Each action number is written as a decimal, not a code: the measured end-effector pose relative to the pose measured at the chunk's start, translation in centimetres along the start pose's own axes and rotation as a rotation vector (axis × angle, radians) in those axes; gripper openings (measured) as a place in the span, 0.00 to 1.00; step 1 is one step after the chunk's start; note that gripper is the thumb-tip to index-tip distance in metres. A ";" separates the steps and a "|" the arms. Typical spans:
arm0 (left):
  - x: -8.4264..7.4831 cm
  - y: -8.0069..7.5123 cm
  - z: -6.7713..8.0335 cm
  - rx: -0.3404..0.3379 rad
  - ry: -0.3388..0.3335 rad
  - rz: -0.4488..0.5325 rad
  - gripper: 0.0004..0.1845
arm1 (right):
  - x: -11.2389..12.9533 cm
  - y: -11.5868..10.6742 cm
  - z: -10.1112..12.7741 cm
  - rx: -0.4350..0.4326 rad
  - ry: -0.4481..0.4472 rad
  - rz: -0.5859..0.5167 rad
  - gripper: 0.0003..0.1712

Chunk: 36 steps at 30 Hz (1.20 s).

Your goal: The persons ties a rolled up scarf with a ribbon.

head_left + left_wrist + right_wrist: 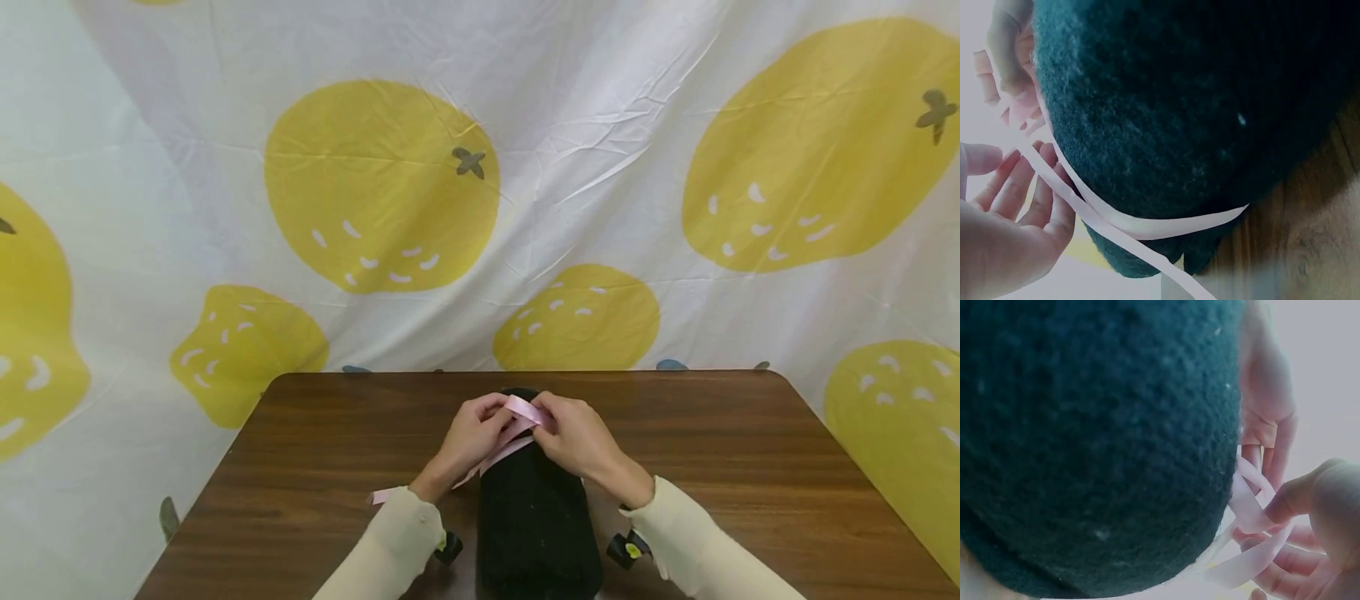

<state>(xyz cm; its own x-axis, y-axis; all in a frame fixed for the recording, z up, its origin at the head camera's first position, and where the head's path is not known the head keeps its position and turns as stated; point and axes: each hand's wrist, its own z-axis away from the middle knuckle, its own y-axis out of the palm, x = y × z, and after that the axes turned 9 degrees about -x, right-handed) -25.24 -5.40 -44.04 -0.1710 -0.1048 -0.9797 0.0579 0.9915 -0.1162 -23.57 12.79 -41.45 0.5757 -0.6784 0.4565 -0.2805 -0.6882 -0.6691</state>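
Observation:
A long, dark, fuzzy rounded object (536, 525) lies on the table, its far end between both hands. Pale pink ribbon (528, 412) passes around that far end; in the left wrist view the ribbon (1172, 227) runs along its side. My left hand (472, 435) pinches the ribbon between thumb and fingers. Opposite it, my right hand (579, 440) pinches another part, and the ribbon (1250, 509) forms a loop by the right thumb in the right wrist view. One loose ribbon end (382, 496) trails out left beneath the left wrist. What the object is cannot be told.
The brown wood-grain table (345, 433) stretches to both sides of the dark object. Behind its far edge hangs a white cloth (585, 183) printed with yellow fruit. Small black wrist devices (628, 550) sit below the sleeve cuffs.

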 end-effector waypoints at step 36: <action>-0.6 0.0 -0.3 -0.185 -0.036 0.147 0.11 | -0.1 0.5 0.2 -0.229 0.110 -0.017 0.11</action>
<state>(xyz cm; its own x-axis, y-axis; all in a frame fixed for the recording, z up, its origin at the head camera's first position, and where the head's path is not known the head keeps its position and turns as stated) -25.41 -5.36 -43.43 -0.1383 0.0421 -0.9895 -0.1024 0.9931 0.0566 -23.65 12.60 -41.91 0.4985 -0.6813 0.5360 -0.4452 -0.7318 -0.5160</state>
